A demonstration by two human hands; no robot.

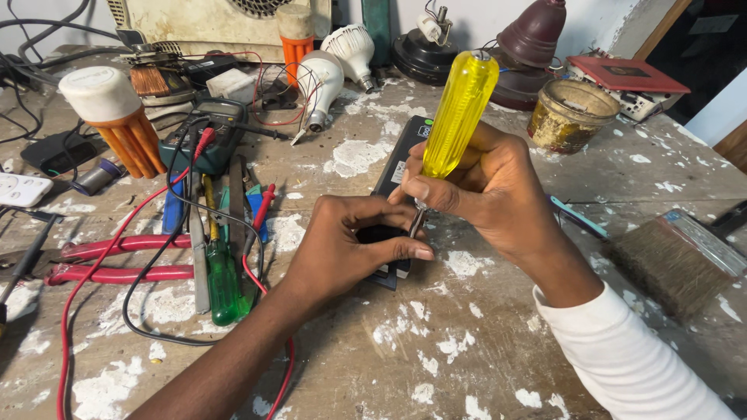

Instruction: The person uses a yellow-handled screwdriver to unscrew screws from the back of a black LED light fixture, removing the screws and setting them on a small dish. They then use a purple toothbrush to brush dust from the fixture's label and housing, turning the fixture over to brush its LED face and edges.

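My right hand (498, 190) grips a screwdriver with a clear yellow handle (459, 113), held upright with its metal tip pointing down at a black rectangular device (401, 159) lying on the bench. My left hand (346, 249) is closed over the near end of that device, thumb and fingers clamping it against the bench top. The tip meets the device just beside my left fingers. The near end of the device is hidden under my left hand.
A paint-spattered wooden bench (436, 342) carries a green multimeter (206, 140) with red and black leads, red-handled pliers (117, 260), a green screwdriver (222, 288), white bulbs (327, 78), orange bulb bases (117, 117), a rusty tin (572, 115) and a brush (673, 260) at right.
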